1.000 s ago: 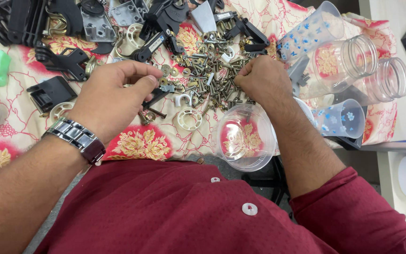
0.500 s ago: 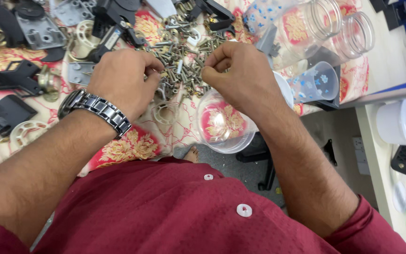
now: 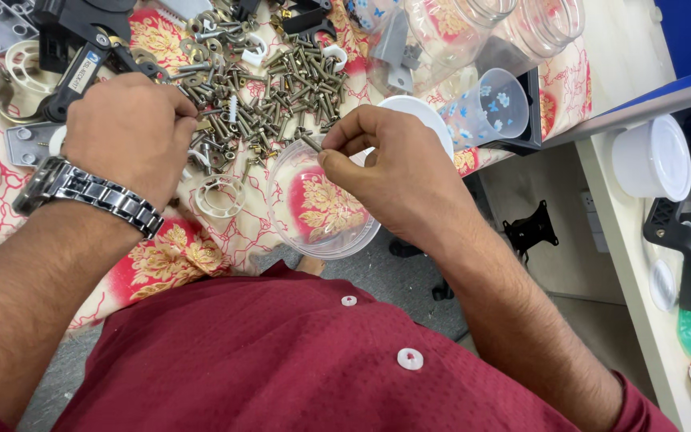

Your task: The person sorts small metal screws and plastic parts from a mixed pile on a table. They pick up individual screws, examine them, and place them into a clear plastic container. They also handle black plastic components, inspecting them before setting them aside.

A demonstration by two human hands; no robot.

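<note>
Screw pile (image 3: 281,88) is lying near the tabletop's front edge; clear round container (image 3: 321,208) is overhanging it. Right hand (image 3: 393,172) is pinching one screw (image 3: 310,142) above it; left hand (image 3: 133,132) is gripping screws. Release low, over the centre.

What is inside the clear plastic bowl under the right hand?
Through the clear plastic bowl only the floral tablecloth shows; no screws are visible inside. The right hand, pinching a screw, covers its far right part.
</note>
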